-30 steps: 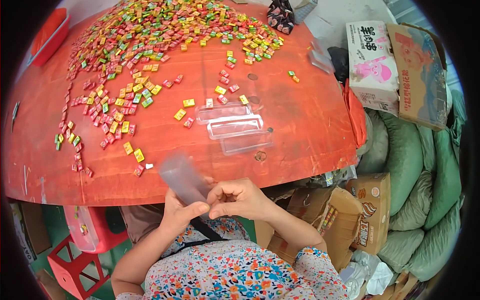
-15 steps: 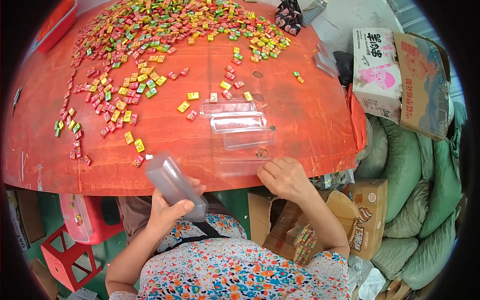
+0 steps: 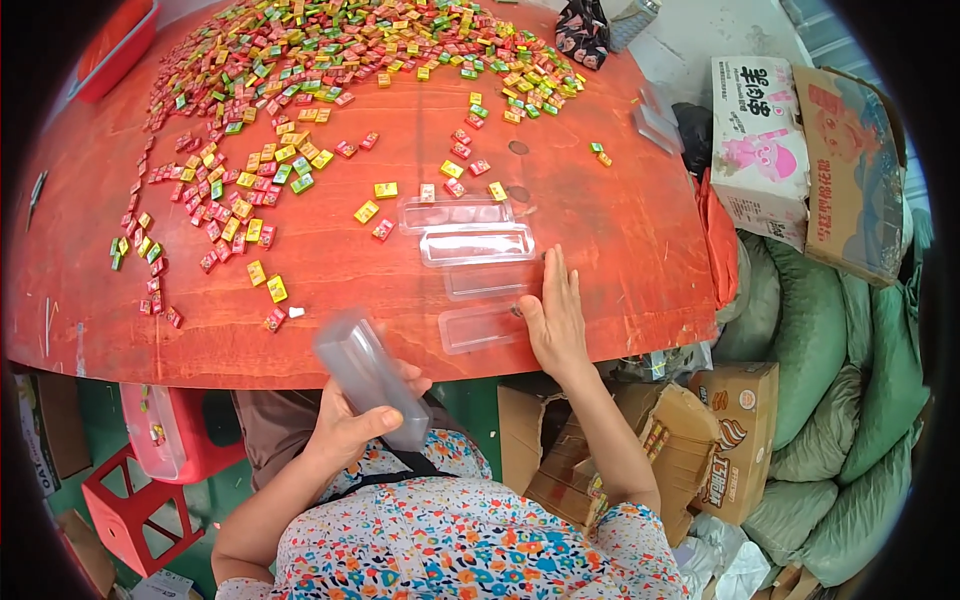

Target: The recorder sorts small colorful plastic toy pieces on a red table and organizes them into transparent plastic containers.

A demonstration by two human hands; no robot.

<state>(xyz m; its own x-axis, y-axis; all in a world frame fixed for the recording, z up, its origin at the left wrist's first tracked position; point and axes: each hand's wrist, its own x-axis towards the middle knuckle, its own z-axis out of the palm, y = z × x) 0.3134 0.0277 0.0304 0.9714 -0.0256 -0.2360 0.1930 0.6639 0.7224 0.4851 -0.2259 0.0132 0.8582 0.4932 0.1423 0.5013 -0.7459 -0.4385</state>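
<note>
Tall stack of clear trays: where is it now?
In the head view, the stack is left of centre, in the left hand, at the near edge of the red table.

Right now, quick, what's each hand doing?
Left hand: closed around a stack of clear plastic trays.
Right hand: open, fingers extended, beside the nearest flat clear tray; contact unclear.

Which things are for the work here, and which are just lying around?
Probably for the work:
- stack of clear trays, in the left hand
- four flat trays, beside the right hand
- pile of little boxes

Seemingly just lying around:
- red stool
- green sacks
- flowery bag
</note>
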